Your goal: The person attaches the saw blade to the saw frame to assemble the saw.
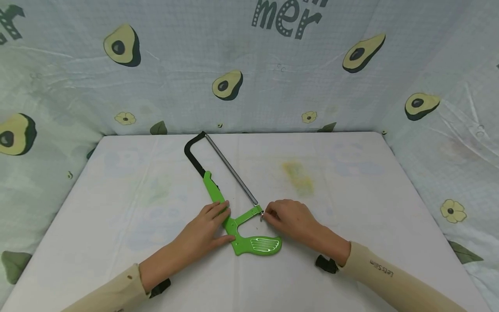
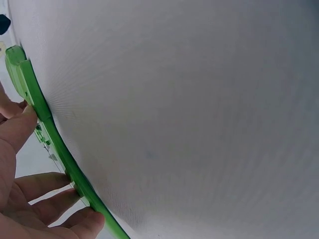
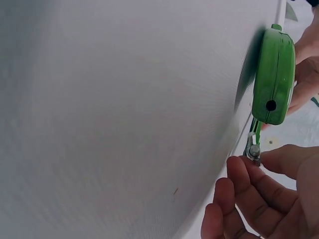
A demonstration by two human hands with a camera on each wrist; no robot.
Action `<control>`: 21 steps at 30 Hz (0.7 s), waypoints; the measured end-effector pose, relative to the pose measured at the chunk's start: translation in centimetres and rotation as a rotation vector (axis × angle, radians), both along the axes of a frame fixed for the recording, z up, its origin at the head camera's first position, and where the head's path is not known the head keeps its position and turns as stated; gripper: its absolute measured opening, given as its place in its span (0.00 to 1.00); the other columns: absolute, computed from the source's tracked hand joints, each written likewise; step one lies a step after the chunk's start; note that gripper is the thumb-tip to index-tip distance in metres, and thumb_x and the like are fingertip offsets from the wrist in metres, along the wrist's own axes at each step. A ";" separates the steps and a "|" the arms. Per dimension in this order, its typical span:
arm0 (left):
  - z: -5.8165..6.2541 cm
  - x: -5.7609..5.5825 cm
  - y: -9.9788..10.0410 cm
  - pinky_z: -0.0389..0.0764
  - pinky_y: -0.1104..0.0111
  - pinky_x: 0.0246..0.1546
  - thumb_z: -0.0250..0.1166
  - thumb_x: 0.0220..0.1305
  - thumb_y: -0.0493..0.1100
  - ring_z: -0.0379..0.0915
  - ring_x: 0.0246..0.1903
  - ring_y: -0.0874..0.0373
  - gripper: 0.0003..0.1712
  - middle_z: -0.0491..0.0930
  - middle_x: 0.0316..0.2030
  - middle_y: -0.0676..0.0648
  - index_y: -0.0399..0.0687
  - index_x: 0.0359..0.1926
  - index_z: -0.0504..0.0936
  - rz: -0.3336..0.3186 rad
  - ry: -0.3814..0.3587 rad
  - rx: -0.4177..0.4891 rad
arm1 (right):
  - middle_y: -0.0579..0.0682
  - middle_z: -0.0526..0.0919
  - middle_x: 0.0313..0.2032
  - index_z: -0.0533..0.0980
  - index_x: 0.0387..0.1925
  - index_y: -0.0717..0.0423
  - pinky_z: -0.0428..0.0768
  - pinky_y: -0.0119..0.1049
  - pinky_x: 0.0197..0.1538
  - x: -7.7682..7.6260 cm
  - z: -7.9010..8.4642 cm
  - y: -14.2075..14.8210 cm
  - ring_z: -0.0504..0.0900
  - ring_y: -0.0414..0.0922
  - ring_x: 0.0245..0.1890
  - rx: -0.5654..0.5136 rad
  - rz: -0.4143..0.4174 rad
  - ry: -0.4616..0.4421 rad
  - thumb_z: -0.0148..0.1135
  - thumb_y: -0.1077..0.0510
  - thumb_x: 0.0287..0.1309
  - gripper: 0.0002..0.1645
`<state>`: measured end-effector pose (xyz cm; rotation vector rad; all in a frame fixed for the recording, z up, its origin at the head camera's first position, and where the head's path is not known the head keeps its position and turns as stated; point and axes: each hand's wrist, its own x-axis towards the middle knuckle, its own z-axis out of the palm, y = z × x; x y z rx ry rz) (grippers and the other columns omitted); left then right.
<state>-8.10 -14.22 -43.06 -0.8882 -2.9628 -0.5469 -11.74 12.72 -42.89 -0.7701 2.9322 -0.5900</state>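
Note:
A hacksaw [image 1: 249, 247] with a green handle and black front bow lies flat on the white table. Its grey blade [image 1: 231, 170] runs from the bow's tip to the green arm above the grip. My left hand [image 1: 202, 227] rests on the green frame, fingers spread and fairly straight, thumb near the handle. In the left wrist view its fingertips press along the frame's edge [image 2: 65, 152]. With thumb and index finger, my right hand [image 1: 294, 221] pinches the small metal wing nut [image 3: 254, 149] at the blade's near end. The other right fingers are loosely bent.
White cloth covers the table [image 1: 351, 195], with a faint yellow-green stain [image 1: 298, 177] right of the blade. A curtain [image 1: 175, 86] printed with avocados stands behind the table and at both sides. Dark wrist straps [image 1: 326, 264] show below both wrists.

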 end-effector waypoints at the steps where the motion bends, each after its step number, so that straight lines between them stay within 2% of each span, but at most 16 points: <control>1: 0.0 0.0 0.0 0.74 0.52 0.65 0.75 0.59 0.55 0.65 0.68 0.38 0.41 0.70 0.69 0.36 0.31 0.64 0.76 -0.001 0.001 -0.001 | 0.36 0.83 0.28 0.85 0.36 0.47 0.77 0.30 0.31 0.0 0.0 0.1 0.78 0.34 0.28 -0.002 -0.001 0.005 0.67 0.53 0.65 0.05; 5: 0.1 -0.1 0.1 0.74 0.52 0.65 0.75 0.60 0.55 0.65 0.68 0.38 0.41 0.70 0.70 0.36 0.31 0.65 0.76 -0.001 -0.001 -0.004 | 0.36 0.83 0.29 0.84 0.37 0.48 0.77 0.30 0.31 -0.1 0.2 0.4 0.78 0.34 0.29 -0.009 0.011 0.005 0.67 0.54 0.65 0.03; 10: 0.0 -0.2 0.1 0.74 0.52 0.65 0.75 0.60 0.55 0.64 0.69 0.38 0.42 0.69 0.70 0.37 0.31 0.65 0.76 -0.001 -0.012 -0.013 | 0.37 0.83 0.29 0.84 0.38 0.48 0.77 0.29 0.31 -0.1 0.2 0.5 0.79 0.34 0.29 -0.025 0.028 -0.044 0.67 0.56 0.65 0.02; 16: -0.1 -0.2 0.0 0.73 0.52 0.65 0.74 0.61 0.56 0.63 0.70 0.39 0.42 0.68 0.71 0.37 0.32 0.66 0.75 0.004 -0.017 -0.019 | 0.35 0.83 0.27 0.85 0.37 0.48 0.77 0.28 0.31 0.1 0.1 0.3 0.78 0.31 0.27 -0.054 0.015 -0.098 0.68 0.50 0.64 0.06; 21: -0.2 -0.2 0.0 0.73 0.51 0.65 0.74 0.61 0.56 0.63 0.70 0.39 0.42 0.68 0.71 0.38 0.32 0.66 0.75 0.006 -0.023 -0.024 | 0.36 0.83 0.27 0.86 0.38 0.48 0.76 0.29 0.30 0.0 0.0 0.2 0.76 0.32 0.26 -0.049 -0.002 -0.091 0.66 0.50 0.67 0.09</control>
